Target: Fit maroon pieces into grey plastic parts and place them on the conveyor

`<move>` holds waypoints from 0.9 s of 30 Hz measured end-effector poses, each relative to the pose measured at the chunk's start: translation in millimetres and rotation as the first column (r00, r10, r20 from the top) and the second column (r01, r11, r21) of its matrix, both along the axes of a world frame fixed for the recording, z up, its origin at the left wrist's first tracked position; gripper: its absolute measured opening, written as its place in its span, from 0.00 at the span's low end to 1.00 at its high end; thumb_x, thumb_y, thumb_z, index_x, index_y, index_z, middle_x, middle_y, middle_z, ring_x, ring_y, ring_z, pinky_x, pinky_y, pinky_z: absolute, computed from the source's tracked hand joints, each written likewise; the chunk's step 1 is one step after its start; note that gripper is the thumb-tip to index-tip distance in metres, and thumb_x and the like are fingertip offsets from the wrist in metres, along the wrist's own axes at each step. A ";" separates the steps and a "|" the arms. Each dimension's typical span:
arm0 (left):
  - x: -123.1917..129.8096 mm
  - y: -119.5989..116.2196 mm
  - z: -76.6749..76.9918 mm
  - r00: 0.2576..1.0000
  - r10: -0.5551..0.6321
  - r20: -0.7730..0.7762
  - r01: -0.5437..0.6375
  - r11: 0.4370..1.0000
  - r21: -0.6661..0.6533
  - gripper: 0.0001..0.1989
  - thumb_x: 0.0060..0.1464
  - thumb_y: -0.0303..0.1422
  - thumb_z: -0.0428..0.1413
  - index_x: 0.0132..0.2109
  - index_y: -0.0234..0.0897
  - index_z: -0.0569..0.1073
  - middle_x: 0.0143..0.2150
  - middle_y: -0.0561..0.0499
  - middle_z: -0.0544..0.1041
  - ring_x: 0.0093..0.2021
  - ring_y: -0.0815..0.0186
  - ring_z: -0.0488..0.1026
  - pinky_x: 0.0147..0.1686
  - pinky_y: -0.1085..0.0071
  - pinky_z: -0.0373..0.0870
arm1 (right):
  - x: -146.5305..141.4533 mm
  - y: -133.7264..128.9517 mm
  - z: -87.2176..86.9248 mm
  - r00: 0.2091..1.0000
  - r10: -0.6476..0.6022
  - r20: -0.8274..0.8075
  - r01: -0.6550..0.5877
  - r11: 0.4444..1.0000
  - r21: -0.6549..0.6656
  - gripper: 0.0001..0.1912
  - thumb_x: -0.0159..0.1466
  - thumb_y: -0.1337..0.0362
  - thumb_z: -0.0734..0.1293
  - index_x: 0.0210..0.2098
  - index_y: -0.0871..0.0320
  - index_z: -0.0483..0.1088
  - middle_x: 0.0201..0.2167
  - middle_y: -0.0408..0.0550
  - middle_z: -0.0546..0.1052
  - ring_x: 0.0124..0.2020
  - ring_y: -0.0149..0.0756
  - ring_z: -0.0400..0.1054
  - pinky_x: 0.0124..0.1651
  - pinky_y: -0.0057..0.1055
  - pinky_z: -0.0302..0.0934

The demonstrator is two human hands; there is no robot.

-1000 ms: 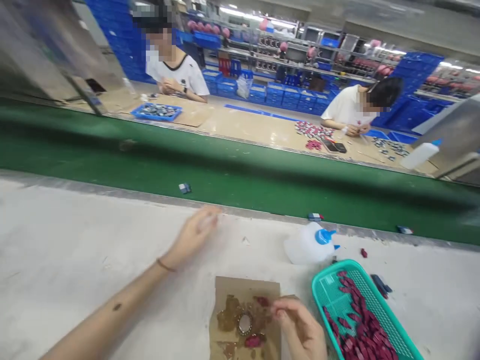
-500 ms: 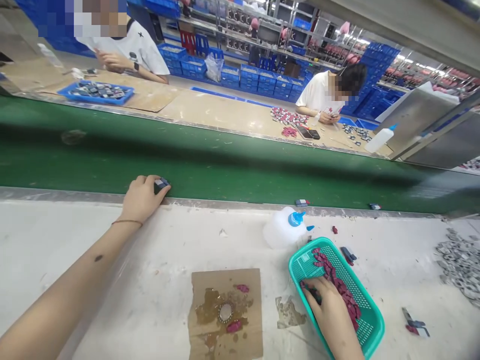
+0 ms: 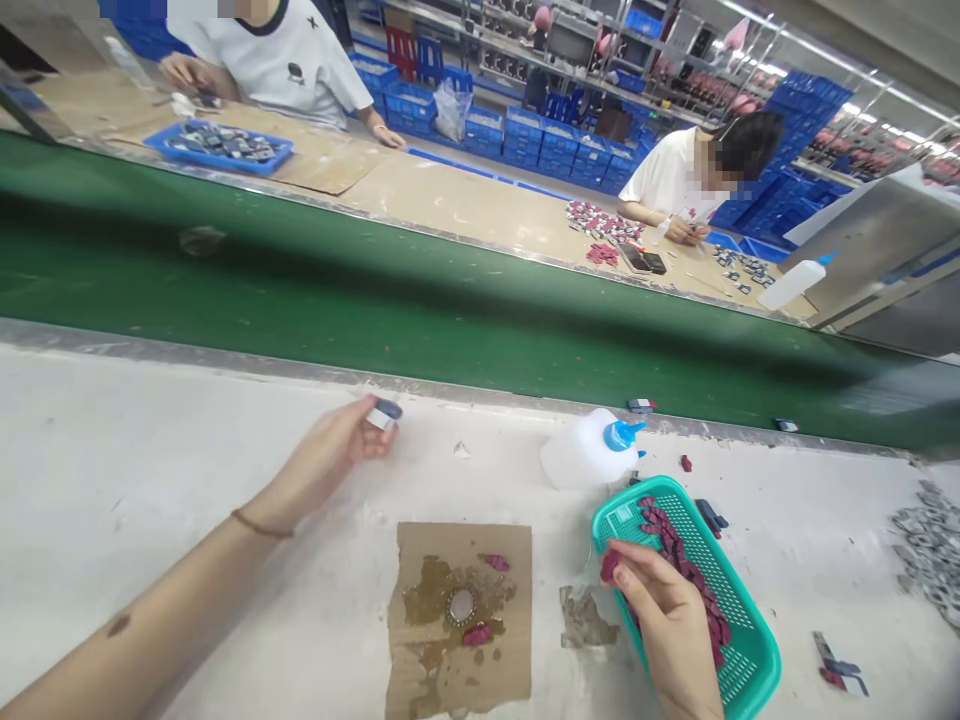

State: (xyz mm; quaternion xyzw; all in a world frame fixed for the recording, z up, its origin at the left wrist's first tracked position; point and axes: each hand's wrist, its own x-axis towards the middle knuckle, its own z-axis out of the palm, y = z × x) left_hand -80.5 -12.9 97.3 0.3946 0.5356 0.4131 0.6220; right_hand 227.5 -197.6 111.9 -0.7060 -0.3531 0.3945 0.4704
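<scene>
My left hand point(image 3: 330, 460) is closed in a pinch on a small dark-blue and white piece point(image 3: 387, 412), just above the white table near its far edge. In my right hand point(image 3: 671, 620), thumb and fingers grip a small dark red piece point(image 3: 610, 565) over the left rim of a green plastic basket point(image 3: 766, 645). Several similar dark red pieces point(image 3: 701, 590) lie inside the basket. To its left is a brown cardboard sheet point(image 3: 517, 560) with wet brown stains, a round metal-rimmed disc point(image 3: 461, 606) and two dark red pieces point(image 3: 477, 635).
A white bottle point(image 3: 577, 450) with a blue nozzle stands behind the basket. A green belt point(image 3: 450, 320) runs beyond the table, with blue-white pieces point(image 3: 641, 406) along its near edge. Grey parts point(image 3: 930, 550) are heaped at right. Two people point(image 3: 300, 60) sit across the belt.
My left hand has lifted the blue-white piece off the belt's edge and moved right, towards me. My right hand has risen from inside the basket with a dark red piece. The view has shifted.
</scene>
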 end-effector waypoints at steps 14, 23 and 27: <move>18.4 -88.4 -25.0 0.953 -0.212 0.217 0.241 0.964 -0.113 0.19 0.44 0.41 0.68 0.40 0.34 0.77 0.43 0.43 0.82 0.41 0.60 0.79 0.39 0.68 0.74 | -77.4 37.7 -22.6 0.718 0.641 0.273 -0.660 0.751 -0.027 0.15 0.66 0.59 0.64 0.24 0.56 0.68 0.20 0.42 0.73 0.22 0.32 0.67 0.26 0.25 0.59; 22.9 -92.7 -19.7 0.966 -0.166 0.198 0.183 0.981 -0.067 0.15 0.42 0.38 0.68 0.35 0.34 0.75 0.35 0.47 0.81 0.38 0.63 0.76 0.41 0.68 0.72 | -87.4 32.1 -37.6 0.474 0.695 0.540 -0.809 0.586 -0.043 0.15 0.71 0.64 0.56 0.26 0.53 0.60 0.22 0.42 0.70 0.22 0.34 0.65 0.26 0.28 0.55; 23.6 -93.6 -21.2 0.954 -0.201 0.224 0.215 0.976 -0.040 0.14 0.45 0.38 0.67 0.36 0.35 0.74 0.38 0.45 0.81 0.43 0.60 0.77 0.46 0.64 0.71 | -88.3 33.6 -34.6 0.472 0.702 0.532 -0.807 0.588 -0.059 0.15 0.71 0.63 0.56 0.26 0.53 0.59 0.21 0.41 0.69 0.21 0.33 0.64 0.25 0.28 0.54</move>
